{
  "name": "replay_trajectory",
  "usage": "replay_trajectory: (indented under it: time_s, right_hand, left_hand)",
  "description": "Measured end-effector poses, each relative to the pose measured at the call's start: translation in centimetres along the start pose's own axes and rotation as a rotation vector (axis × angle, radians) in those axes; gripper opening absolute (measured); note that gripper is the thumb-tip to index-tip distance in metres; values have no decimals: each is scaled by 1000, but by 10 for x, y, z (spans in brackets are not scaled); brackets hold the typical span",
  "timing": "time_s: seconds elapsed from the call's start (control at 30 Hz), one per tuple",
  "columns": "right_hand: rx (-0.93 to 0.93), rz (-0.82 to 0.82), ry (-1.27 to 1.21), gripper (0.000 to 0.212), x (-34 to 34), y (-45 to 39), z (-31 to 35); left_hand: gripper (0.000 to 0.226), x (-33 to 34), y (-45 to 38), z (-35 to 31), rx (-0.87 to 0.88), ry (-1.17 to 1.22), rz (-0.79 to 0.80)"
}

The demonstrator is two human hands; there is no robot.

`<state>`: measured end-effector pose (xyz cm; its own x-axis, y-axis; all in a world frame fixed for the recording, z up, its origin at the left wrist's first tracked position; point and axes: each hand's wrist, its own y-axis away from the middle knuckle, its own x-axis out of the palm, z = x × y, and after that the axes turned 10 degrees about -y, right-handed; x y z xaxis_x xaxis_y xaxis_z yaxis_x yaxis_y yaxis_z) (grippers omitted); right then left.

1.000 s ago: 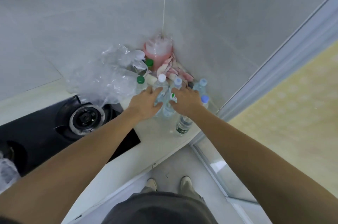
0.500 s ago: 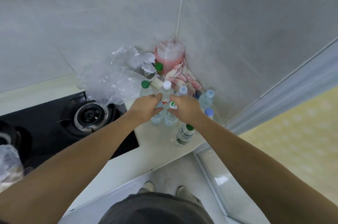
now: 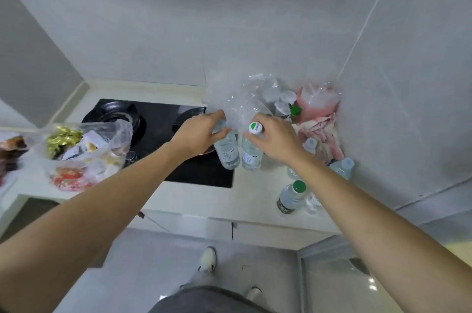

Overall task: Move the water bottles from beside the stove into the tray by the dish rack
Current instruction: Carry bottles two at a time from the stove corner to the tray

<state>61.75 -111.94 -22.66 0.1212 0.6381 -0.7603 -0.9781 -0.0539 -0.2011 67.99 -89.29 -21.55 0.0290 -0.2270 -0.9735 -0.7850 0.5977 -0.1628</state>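
My left hand [image 3: 198, 132] grips the neck of a clear water bottle [image 3: 228, 150] that hangs above the stove's right edge. My right hand [image 3: 275, 139] grips a second clear bottle [image 3: 251, 154] by its neck, its white-and-green cap showing between the fingers. Both bottles are lifted off the counter, side by side. Several more bottles stand on the counter at the right: a green-capped bottle [image 3: 291, 196], a blue-capped bottle [image 3: 342, 168] by the wall, and another [image 3: 310, 145] partly hidden behind my right arm. The tray and dish rack are out of view.
A black gas stove [image 3: 158, 128] is set into the pale counter [image 3: 194, 200]. Crumpled clear plastic [image 3: 240, 98], a pink container [image 3: 318, 103] and a pink cloth [image 3: 321, 134] fill the corner. A bag of groceries [image 3: 84, 149] lies left of the stove.
Both hands closed on a bottle each and lifted them off the counter, moving left toward the stove. The view swung left, bringing the grocery bag into sight.
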Motion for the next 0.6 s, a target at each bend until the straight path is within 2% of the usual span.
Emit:
replay_trajectory:
  time_s: [0.27,0.53,0.6]
  right_hand:
    - [-202,118,-179,21,59,-10,121]
    - [-449,348,-298,18,137,-1,309]
    - [-528,385,-295,18,174,11,370]
  left_hand:
    - [34,-78,147,67,-371,-116,-119]
    - [32,-163,347,133,-673,-138,-332]
    - [31,-188,416,151,-780,-146,-362]
